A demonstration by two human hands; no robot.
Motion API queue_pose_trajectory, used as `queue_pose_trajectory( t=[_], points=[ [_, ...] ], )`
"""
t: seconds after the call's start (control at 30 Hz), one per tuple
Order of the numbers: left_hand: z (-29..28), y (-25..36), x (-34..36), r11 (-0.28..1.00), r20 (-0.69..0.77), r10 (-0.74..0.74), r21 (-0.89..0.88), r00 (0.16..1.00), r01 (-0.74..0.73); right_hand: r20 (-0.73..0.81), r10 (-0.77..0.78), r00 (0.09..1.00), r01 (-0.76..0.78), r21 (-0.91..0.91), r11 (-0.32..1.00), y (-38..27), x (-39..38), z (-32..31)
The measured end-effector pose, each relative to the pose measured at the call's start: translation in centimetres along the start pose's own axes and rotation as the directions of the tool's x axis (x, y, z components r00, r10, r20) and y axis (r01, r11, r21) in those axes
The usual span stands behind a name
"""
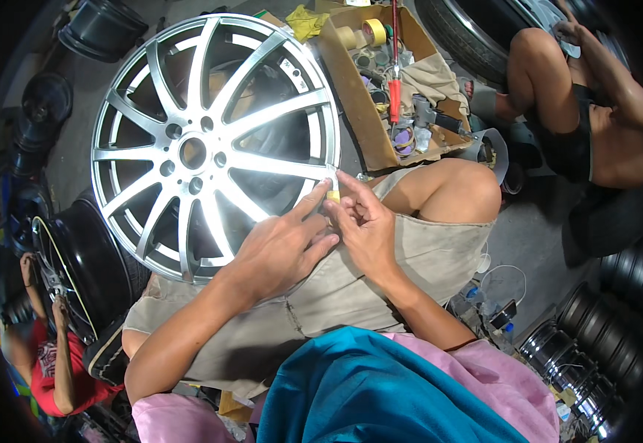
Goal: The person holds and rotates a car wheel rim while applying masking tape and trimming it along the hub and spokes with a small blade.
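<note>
A silver multi-spoke alloy wheel point(196, 140) leans against my lap, face up. My left hand point(281, 247) rests on its lower right rim, index finger stretched along the edge. My right hand point(362, 221) is just beside it, fingertips pinching a strip of pale yellow tape point(333, 195) against the rim. Both hands touch the wheel's edge at the same spot. My knee point(454, 188) in beige shorts is right behind them.
An open cardboard box point(351, 96) holds tape rolls, rags and a red-handled tool. A person sits at the upper right by a tyre point(462, 37). Another person in red crouches at the lower left next to a black rim point(92, 258). Chrome rims point(602, 347) are stacked lower right.
</note>
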State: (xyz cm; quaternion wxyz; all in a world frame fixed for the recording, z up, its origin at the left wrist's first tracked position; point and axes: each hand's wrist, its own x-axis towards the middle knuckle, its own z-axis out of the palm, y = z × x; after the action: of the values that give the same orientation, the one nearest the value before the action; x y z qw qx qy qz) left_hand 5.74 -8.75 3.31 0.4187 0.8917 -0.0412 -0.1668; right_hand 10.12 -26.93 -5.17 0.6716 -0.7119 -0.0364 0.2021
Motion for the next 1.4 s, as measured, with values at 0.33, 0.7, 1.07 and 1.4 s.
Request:
queue_pose_trajectory(
  t=[0.33,0.7,1.07,1.4],
  points=[
    [0.5,0.0,-0.1,1.0,0.027,0.023,-0.02,0.999,-0.023,-0.032,-0.033,0.999,0.032,-0.038,0.999,-0.1,-1.1,0.0],
    [0.5,-0.1,-0.4,1.0,0.018,-0.005,-0.006,1.0,0.005,-0.001,-0.061,0.998,0.061,-0.058,0.996,-0.4,-1.0,0.3],
    [0.4,-0.2,-0.2,1.0,0.042,-0.03,0.006,0.999,0.029,0.003,-0.037,0.999,0.037,-0.011,0.999,0.0,-0.9,0.5],
    [0.6,-0.2,-0.3,1.0,0.032,-0.007,-0.004,0.999,0.007,-0.026,-0.042,0.999,0.042,0.025,0.999,0.3,-1.1,0.6]
  ],
)
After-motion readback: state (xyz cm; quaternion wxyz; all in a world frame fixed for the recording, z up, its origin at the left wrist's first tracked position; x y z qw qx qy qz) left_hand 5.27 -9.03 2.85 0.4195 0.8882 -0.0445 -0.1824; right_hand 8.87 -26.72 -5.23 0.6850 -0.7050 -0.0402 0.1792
